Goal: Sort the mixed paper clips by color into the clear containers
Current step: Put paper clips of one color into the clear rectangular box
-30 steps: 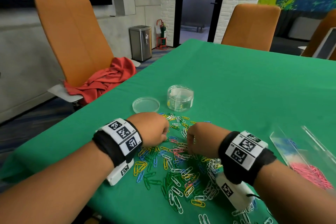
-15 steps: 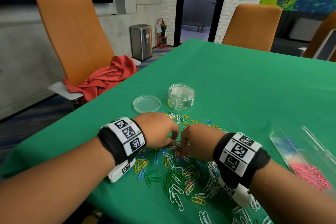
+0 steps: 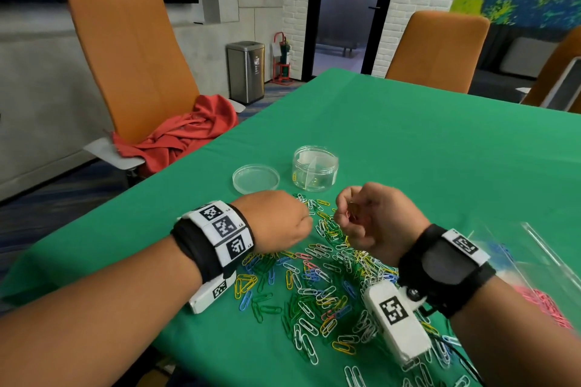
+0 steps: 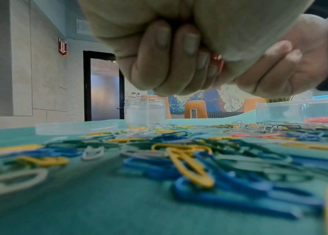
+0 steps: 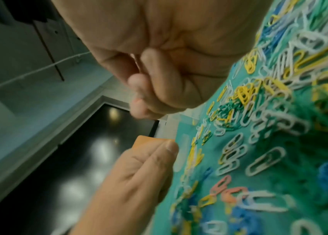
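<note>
Pink plastic-coated paper clips (image 4: 217,62) are the colour being pulled right now: a couple show red-pink, tucked betw. the curled fingers and palm of the left hand (image 3: 276,223), which is clenched round them just above the cloth. Change vs. a sec ago: the right hand (image 3: 371,223) was down in the pile, knuckles up, picking; now it's lifted off and rolled over, fingers curled in, w/ a reddish glint inside the curl, so prob. grasping pink clips too, tho the right wrist view doesn't show them. I read that as a batch gathered and the carry to a container due next. The loose pile of mixed clips (image 3: 317,276) (white, yellow, green, blue, few pink) lies under and nearer than both fists, thin wire loops overlapping, some seemingly hooked together, so strays may ride along. The clear rectangular box w/ pink clips in it (image 3: 534,248) sits off to the right hand's outer side; the round clear jar (image 3: 315,168) and its flat lid (image 3: 255,178) stand just beyond the fists on the green tablecloth (image 3: 440,151).
</note>
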The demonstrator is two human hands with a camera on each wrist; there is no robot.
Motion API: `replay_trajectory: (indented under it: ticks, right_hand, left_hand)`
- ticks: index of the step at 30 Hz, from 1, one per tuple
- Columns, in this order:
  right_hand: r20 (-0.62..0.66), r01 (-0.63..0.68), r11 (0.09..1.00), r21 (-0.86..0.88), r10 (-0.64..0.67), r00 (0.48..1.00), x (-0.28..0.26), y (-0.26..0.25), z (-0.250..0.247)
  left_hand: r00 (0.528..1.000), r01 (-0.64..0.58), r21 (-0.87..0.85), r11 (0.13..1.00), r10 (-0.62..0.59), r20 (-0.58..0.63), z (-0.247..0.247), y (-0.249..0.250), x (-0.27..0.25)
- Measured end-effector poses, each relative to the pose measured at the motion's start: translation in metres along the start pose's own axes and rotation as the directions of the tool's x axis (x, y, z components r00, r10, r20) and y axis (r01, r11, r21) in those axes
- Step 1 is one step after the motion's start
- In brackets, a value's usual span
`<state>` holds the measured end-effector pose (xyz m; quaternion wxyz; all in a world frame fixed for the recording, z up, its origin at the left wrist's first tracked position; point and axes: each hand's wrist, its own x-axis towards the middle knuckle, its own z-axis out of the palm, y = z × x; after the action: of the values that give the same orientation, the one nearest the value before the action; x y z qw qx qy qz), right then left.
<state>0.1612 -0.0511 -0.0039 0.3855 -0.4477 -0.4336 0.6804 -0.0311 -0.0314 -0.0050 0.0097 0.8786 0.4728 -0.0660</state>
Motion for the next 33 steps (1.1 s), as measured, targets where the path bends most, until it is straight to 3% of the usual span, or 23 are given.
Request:
replay_trajectory:
  ticks: [2,3,5,6,7,11,15,18,20,21,23,24,25,26,28,29,31,33]
  right_hand:
    - [-0.067,-0.013,0.952,-0.306,-0.008,0.998,0.004,0.004,0.004]
    - [-0.075,-0.022,0.844,-0.535,-0.022,0.997,0.004,0.006,0.006]
    - [-0.010,0.005,0.427,-0.904,-0.033,0.999,0.004,0.010,0.014]
    - [0.046,0.050,0.236,-0.970,-0.024,0.999,0.003,0.013,0.020]
    - [0.072,0.073,0.108,-0.991,-0.009,0.997,0.003,0.015,0.026]
    - [0.060,0.056,-0.141,-0.988,-0.023,0.998,0.009,0.018,0.040]
    - [0.022,0.021,-0.178,-0.984,-0.002,1.000,0.011,0.018,0.042]
    - [0.040,0.038,-0.052,-0.998,-0.027,0.999,0.008,0.015,0.034]
    - [0.017,0.038,0.193,-0.980,-0.108,0.994,0.000,0.006,0.024]
    - [-0.026,0.026,0.392,-0.920,-0.127,0.992,-0.008,0.001,0.018]
    - [-0.102,0.050,0.791,-0.609,-0.141,0.985,-0.029,-0.011,0.004]
    - [-0.135,0.083,0.894,-0.441,-0.158,0.978,-0.042,-0.018,-0.004]
    - [-0.165,0.116,0.930,-0.350,-0.183,0.969,-0.057,-0.025,-0.012]
    - [-0.198,0.141,0.931,-0.338,-0.216,0.956,-0.073,-0.033,-0.023]
    - [-0.270,0.134,0.841,-0.523,-0.314,0.910,-0.104,-0.047,-0.051]
    - [-0.292,0.075,0.725,-0.684,-0.366,0.884,-0.120,-0.053,-0.067]
    - [-0.303,-0.134,0.380,-0.915,-0.432,0.849,-0.145,-0.059,-0.102]
    - [-0.406,-0.373,0.162,-0.914,-0.384,0.829,-0.159,-0.056,-0.131]
  left_hand:
    - [1.000,-0.001,-0.065,0.998,0.002,0.015,0.003,-0.004,0.002]
    - [1.000,-0.008,-0.108,0.994,0.009,0.011,0.004,-0.004,0.002]
    - [1.000,-0.025,-0.190,0.981,0.025,-0.002,0.009,-0.006,0.004]
    - [1.000,-0.026,-0.205,0.978,0.028,0.004,0.011,-0.006,0.004]
    - [0.999,-0.024,-0.198,0.980,0.028,0.018,0.011,-0.007,0.004]
    - [0.998,-0.009,-0.138,0.990,0.018,0.060,0.009,-0.006,0.003]
    - [0.997,-0.052,-0.105,0.993,0.057,0.047,0.007,-0.004,-0.001]
    - [0.996,-0.077,-0.077,0.994,0.081,0.049,0.006,-0.002,-0.001]
    - [0.995,-0.081,-0.074,0.994,0.084,0.048,0.005,-0.001,-0.002]
    - [0.995,-0.085,-0.070,0.994,0.088,0.048,0.005,-0.001,-0.002]
    - [0.994,-0.101,-0.066,0.993,0.104,0.041,0.006,-0.002,-0.003]
    - [0.994,-0.098,-0.071,0.993,0.101,0.040,0.007,-0.002,-0.002]
    - [0.996,-0.081,-0.086,0.993,0.084,0.039,0.008,-0.002,-0.002]
    - [0.997,-0.061,-0.101,0.993,0.066,0.041,0.007,-0.001,-0.001]
    - [0.998,-0.052,-0.124,0.991,0.056,0.030,0.005,0.000,0.001]
    - [0.998,-0.060,-0.133,0.989,0.063,0.024,0.003,0.001,0.002]
    - [0.997,-0.070,-0.148,0.986,0.071,-0.001,0.002,0.000,0.002]
    - [0.998,-0.059,-0.133,0.989,0.055,-0.031,0.002,-0.001,0.002]
